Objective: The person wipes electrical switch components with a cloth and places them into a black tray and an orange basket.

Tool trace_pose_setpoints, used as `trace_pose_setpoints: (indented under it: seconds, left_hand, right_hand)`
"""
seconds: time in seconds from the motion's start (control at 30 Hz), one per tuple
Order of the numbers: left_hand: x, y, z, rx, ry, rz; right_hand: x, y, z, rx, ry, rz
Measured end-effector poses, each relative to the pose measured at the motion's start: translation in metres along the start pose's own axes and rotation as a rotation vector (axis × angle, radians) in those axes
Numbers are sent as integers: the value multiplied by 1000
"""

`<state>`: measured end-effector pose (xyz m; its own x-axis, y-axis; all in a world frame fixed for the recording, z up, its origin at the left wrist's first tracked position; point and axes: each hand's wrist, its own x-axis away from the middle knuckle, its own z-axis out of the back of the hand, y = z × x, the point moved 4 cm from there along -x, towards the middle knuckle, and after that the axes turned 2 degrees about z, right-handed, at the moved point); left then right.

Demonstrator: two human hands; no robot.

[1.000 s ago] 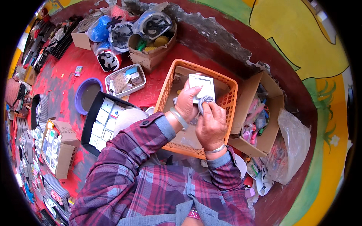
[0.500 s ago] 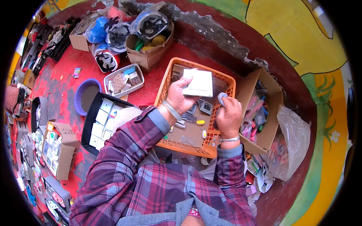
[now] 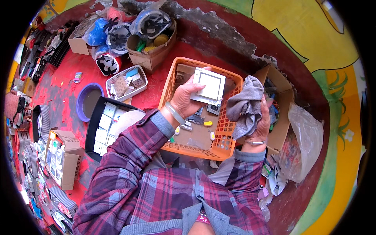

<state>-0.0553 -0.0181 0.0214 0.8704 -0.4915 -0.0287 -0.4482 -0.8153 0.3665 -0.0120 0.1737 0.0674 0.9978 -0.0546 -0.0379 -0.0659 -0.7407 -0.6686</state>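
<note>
My left hand [image 3: 185, 98] grips a white square wall switch plate [image 3: 212, 84] by its left side, thumb on the face. A dark line frames the middle of that face, which is turned up. Beside it, a crumpled grey cloth [image 3: 246, 102] hangs in my right hand [image 3: 261, 124], with the fingers behind its right side. Cloth and plate are apart. Both are above an orange plastic basket [image 3: 188, 148], where a yellow piece [image 3: 208, 123] and several small electrical parts lie.
Left of the basket, a black tray [image 3: 93, 129] holds several white square plates. Behind it stand a purple basin [image 3: 80, 102] and a white basket [image 3: 129, 94] of small goods. A cardboard box [image 3: 288, 98] and a clear plastic bag [image 3: 307, 129] sit at the right, by the wall.
The plate has turned so its dark-lined face shows. My right hand has moved right, and the cloth, bunched up before, now hangs spread out.
</note>
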Motion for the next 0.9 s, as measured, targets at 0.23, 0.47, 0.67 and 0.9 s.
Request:
trace_pose_setpoints:
  seconds: [0.23,0.47,0.67,0.9]
  left_hand:
    - [2,-22,-6,-125,-102,99]
    - [7,-49,6,-404,-142,247]
    - [3,-47,19,-635,-191,302]
    - [4,-30,-13,-735,-196,215]
  right_hand:
    - [0,31,6,1052,-183,339]
    - [13,39,-39,1376,-522,668]
    - [9,40,-31,1413,-468,783]
    - [-22,24,43,1333,32,472]
